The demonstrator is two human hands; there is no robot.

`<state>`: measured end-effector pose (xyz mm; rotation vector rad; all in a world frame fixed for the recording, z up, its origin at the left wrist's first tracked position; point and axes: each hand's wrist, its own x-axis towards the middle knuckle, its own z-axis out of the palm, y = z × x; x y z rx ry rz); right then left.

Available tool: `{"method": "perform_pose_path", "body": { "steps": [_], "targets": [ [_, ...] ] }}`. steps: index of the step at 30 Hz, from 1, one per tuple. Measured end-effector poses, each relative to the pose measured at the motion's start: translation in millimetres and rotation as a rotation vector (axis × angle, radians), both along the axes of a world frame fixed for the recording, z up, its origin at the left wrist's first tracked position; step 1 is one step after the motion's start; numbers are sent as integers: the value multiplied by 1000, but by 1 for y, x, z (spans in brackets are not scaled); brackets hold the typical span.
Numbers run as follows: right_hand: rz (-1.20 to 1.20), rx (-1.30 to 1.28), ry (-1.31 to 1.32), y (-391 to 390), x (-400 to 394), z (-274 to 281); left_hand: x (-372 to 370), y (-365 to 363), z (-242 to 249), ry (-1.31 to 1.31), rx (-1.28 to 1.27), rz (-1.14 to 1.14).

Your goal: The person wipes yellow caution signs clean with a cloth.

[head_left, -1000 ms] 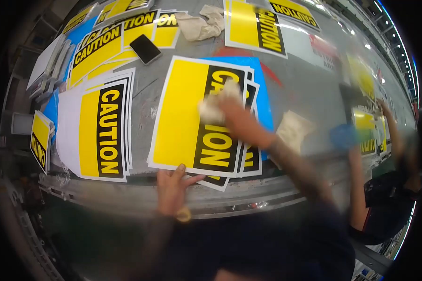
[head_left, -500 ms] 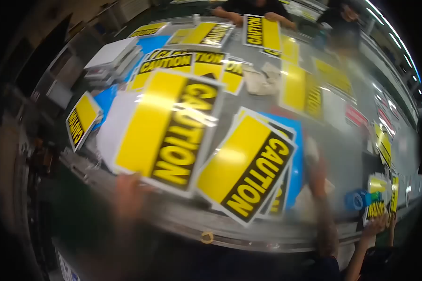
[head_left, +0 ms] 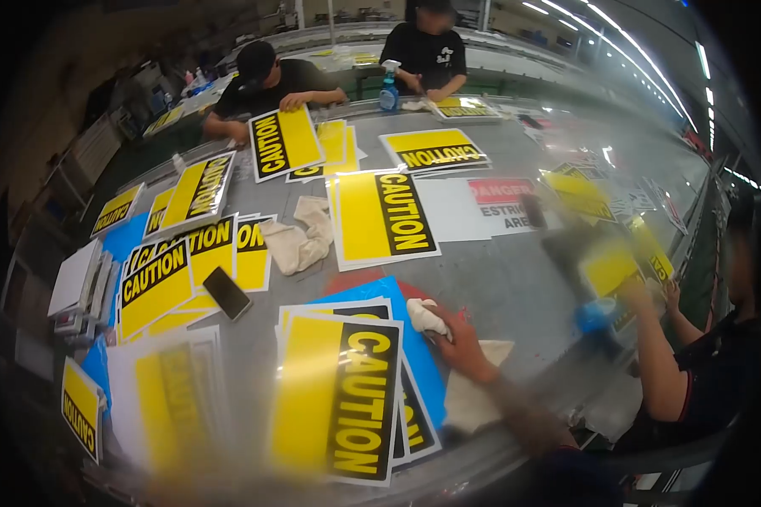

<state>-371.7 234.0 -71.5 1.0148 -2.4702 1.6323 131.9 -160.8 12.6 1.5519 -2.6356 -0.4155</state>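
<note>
My right hand (head_left: 465,348) is closed on a bunched white cloth (head_left: 428,318), by the right edge of a blue sheet (head_left: 427,372). On that sheet lies a stack of yellow and black caution signs (head_left: 334,393). Left of it, a blurred caution sign (head_left: 177,393) sits over white sheets (head_left: 127,372). At that sign's lower edge my left hand (head_left: 190,483) is only a smear, its fingers indistinct. A dark phone (head_left: 227,293) rests beside more caution signs (head_left: 156,287).
Across the table two people handle signs near a blue spray bottle (head_left: 389,86). Another person's arm (head_left: 655,355) is at the right, by a blurred blue object (head_left: 596,315). A beige cloth (head_left: 300,237), a danger sign (head_left: 503,203) and stacked white sheets (head_left: 80,283) lie about.
The large caution sign near my left hand has moved down and left, uncovering the phone. My right hand now shows with the cloth at the blue sheet. The view has tilted up.
</note>
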Motion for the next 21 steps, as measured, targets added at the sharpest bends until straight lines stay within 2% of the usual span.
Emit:
{"method": "perform_pose_path", "body": {
  "steps": [2, 3, 5, 6, 7, 10, 11, 14, 15, 16, 18, 21],
  "targets": [
    [-23, 6, 3, 8, 0, 2, -81, 67, -3, 246, 190, -42],
    [-25, 19, 22, 9, -1, 3, -101, 89, -28, 177, 181, -142],
    [16, 19, 34, 4, 1, 7, -153, 131, -28, -60, 250, -146],
    [45, 25, 20, 3, 3, 3, -147, 137, -71, 44, 25, -144],
    [62, 25, 29, 4, -2, 0, -146, 134, -82, 98, 43, -78],
    [93, 35, 26, 2, -1, 10, -161, 129, -52, 33, 187, -19],
    [96, 38, 37, 3, 1, 11, -160, 130, -52, 37, 56, -75],
    [89, 54, 103, 3, -3, 9, -152, 107, -79, 171, 297, 42],
    [93, 62, 121, 3, -1, 11, -159, 116, -68, 180, 258, 64],
    [102, 76, 133, 5, 1, 12, -152, 112, -71, 181, 284, -24],
    [115, 82, 136, 5, 2, 12, -145, 112, -75, 232, 412, 6],
    [135, 52, 119, 4, 0, 3, -150, 133, -47, 193, 70, -178]
  ]
}}
